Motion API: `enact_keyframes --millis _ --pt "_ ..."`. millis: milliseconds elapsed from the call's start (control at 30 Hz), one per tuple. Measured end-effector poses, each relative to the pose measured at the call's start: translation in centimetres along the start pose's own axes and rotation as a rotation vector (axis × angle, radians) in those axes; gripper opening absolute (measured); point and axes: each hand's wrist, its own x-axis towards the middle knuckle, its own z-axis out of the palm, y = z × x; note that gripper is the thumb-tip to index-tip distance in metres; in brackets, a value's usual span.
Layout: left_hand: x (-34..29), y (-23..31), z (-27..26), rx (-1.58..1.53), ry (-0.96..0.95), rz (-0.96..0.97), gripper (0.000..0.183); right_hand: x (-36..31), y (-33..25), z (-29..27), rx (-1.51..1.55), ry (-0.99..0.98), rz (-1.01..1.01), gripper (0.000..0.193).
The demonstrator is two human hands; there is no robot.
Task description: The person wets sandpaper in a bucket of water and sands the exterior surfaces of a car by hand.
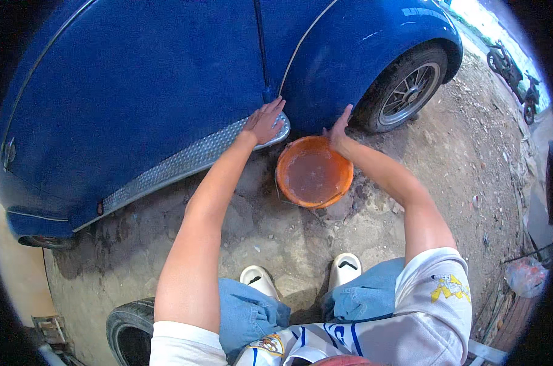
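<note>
My left hand (266, 124) is at the front end of the ridged metal running board (194, 151), fingers stretched out toward the blue car (185, 67). Whether the palm presses on the board or hovers just over it, I cannot tell. Over the far right rim of an orange bucket (283, 177), my right hand (338, 131) has its fingers extended and thumb apart, with nothing in it. Murky brownish liquid fills much of the bucket, which stands on the ground close to the car. A thin wire handle hangs at the bucket's near left side.
To the right of the bucket is the car's wheel (410, 91) under the fender. A loose tyre (130, 332) lies at the lower left. My light clogs (258, 279) are on rough, dirty ground. Motorbikes (506, 67) stand far right, above a clear plastic bag (526, 277).
</note>
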Motion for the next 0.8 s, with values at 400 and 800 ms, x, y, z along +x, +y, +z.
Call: enact_keyframes --millis 400,800 --pt "0.2 0.1 0.7 0.035 -0.010 0.009 0.070 2.5 2.0 0.0 0.038 0.052 0.007 0.142" --pt "1.4 1.0 3.2 -0.095 0.106 0.047 0.067 -0.2 0.9 -0.1 -1.061 0.231 -1.200 0.111"
